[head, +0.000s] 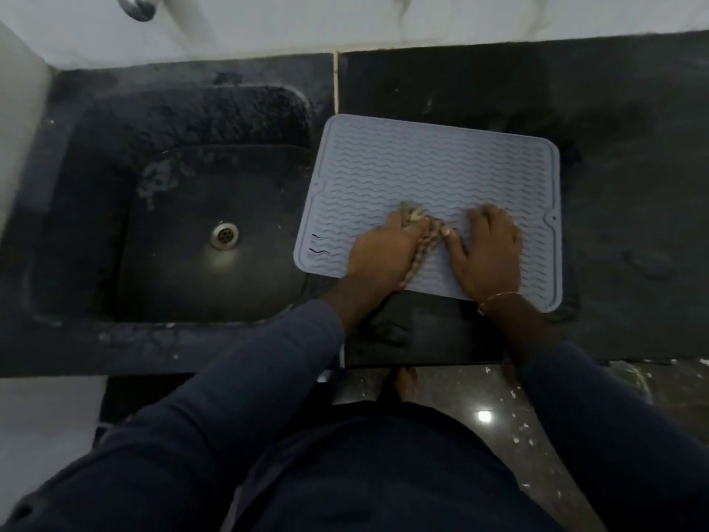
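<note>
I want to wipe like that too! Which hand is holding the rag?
The left hand grips the brownish rag, fingers curled round it. The right hand, the one with the bracelet, lies flat on the blue mat.

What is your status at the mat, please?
Left hand grips the cloth, bunched, on the mat. Right hand pressed flat on the mat beside it. Mat lies on the counter, right of the sink; only hands and cloth on it.

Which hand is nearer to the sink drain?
Left. The left hand, gripping a cloth, is right of the drain; the right hand rests farther right on the mat.
</note>
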Tool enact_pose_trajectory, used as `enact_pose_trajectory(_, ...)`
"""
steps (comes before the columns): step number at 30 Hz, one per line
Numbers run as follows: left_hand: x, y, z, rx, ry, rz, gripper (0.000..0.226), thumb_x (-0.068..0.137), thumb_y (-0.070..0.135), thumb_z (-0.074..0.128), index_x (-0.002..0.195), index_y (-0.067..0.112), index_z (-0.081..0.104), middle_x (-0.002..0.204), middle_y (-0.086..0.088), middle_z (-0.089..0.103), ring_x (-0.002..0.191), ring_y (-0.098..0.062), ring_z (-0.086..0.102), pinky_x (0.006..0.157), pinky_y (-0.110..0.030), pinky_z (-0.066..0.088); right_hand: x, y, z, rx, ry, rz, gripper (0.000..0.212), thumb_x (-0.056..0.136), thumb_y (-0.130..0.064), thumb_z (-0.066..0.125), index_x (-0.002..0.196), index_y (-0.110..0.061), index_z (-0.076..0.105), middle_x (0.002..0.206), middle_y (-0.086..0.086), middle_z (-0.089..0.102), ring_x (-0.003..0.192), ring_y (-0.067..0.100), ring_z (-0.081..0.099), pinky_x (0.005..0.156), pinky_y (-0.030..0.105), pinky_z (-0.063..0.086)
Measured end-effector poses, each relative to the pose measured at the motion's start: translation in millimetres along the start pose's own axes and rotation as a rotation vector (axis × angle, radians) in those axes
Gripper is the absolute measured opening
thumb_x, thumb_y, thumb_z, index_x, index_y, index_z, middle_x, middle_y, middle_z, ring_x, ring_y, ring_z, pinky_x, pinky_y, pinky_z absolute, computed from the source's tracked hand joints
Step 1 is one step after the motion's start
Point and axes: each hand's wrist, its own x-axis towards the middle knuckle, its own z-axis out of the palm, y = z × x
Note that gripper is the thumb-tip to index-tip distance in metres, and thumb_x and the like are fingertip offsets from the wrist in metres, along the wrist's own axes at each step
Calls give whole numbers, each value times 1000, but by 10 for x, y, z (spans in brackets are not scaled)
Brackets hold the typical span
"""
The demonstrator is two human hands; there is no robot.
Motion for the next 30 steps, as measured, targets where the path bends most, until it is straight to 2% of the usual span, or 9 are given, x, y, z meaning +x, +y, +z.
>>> enact_pose_trajectory(3, -150, -528, -168, 30, 11, -171, 42, 100, 42, 37, 141, 33, 40, 138, -12, 43, 102, -41, 60, 81, -45, 47, -11, -11, 26, -15, -12, -8, 55, 92, -50, 47, 129, -11, 52, 137, 17, 47, 130, 34, 41, 110, 52, 28)
enact_pose_trajectory(7, -312, -929, -258, -17, 125, -348, 41, 100, 39, 38, 140, 29, 41, 125, -17, 46, 95, -46, 58, 81, -49, 48, 21, 55, -91, 82, 36, -8, 49, 86, -43, 55, 122, -10, 56, 131, 17, 51, 125, 34, 45, 106, 52, 33)
enact_pose_trajectory(10, -339, -871, -250, -98, 184, -436, 55, 92, 59, 43, 141, 33, 37, 127, -18, 43, 97, -48, 57, 83, -47, 48, 32, 252, -314, 21, 127, 269, 56, 78, -41, 58, 125, -12, 53, 133, 19, 49, 125, 38, 43, 101, 54, 35)
enact_pose_trajectory(12, -320, -849, -240, -134, 197, -503, 63, 86, 69, 46, 140, 39, 37, 127, -18, 50, 103, -46, 57, 87, -46, 47, 67, 410, -471, -35, 96, 440, 65, 76, -43, 61, 130, -10, 48, 132, 21, 47, 123, 40, 42, 96, 54, 35)
enact_pose_trajectory(15, -278, -932, -250, -309, 231, -591, 72, 74, 78, 51, 135, 40, 47, 121, -9, 65, 111, -36, 60, 93, -44, 50, 184, 533, -633, 95, -21, 487, 61, 82, -33, 66, 129, -2, 44, 129, 25, 48, 119, 42, 46, 94, 48, 40)
enact_pose_trajectory(18, -240, -940, -306, -404, 254, -581, 69, 72, 73, 59, 130, 36, 54, 122, -4, 66, 112, -30, 61, 95, -42, 50, 334, 626, -740, 248, -122, 595, 54, 90, -39, 60, 118, 5, 48, 125, 27, 55, 113, 39, 54, 86, 37, 42)
enact_pose_trajectory(21, -194, -968, -370, -477, 232, -551, 54, 80, 50, 71, 126, 25, 61, 121, -6, 67, 112, -27, 62, 93, -29, 45, 345, 674, -766, 160, -196, 541, 48, 98, -39, 46, 112, 6, 52, 120, 30, 57, 110, 42, 55, 86, 39, 43)
enact_pose_trajectory(27, -164, -959, -587, -539, 242, -503, 43, 84, 35, 72, 122, 16, 65, 118, -8, 68, 109, -24, 63, 88, -24, 43, 474, 793, -1070, 156, -53, 378, 32, 99, -25, 48, 101, 7, 53, 111, 32, 59, 104, 43, 56, 84, 40, 41)
enact_pose_trajectory(30, -289, -839, -421, -520, 204, -504, 44, 85, 36, 70, 124, 17, 63, 120, -9, 67, 110, -25, 61, 87, -24, 41, 400, 882, -1035, 118, -132, 407, 35, 99, -27, 47, 103, 7, 52, 112, 33, 59, 104, 45, 56, 83, 40, 42)
